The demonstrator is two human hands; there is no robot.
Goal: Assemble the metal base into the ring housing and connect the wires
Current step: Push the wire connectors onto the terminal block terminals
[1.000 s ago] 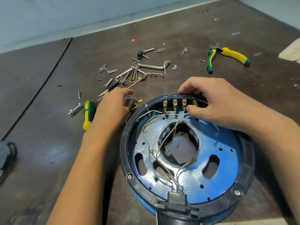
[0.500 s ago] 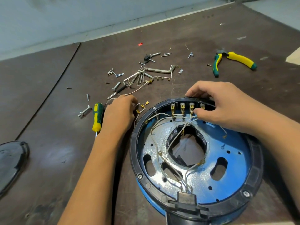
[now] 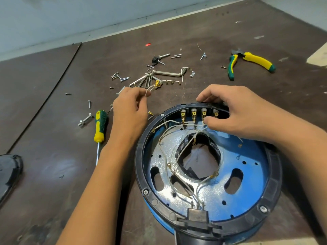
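Note:
The black ring housing (image 3: 141,174) lies on the table with the blue and silver metal base (image 3: 247,197) seated inside it. White wires (image 3: 168,161) loop across the base to a row of brass terminals (image 3: 193,114) at the far rim. My right hand (image 3: 235,112) grips the far rim, its thumb pressing a wire end by the terminals. My left hand (image 3: 130,110) is just left of the housing and pinches a loose white wire (image 3: 150,88) with a yellow connector.
A green and yellow screwdriver (image 3: 100,126) lies left of my left hand. Screws, bolts and metal brackets (image 3: 168,73) are scattered beyond the hands. Green and yellow pliers (image 3: 247,62) lie at the far right. A dark lid (image 3: 8,172) sits at the left edge.
My left hand has lifted off the table beside the housing and picked up a loose white wire, raising it. My right hand stays at the terminals.

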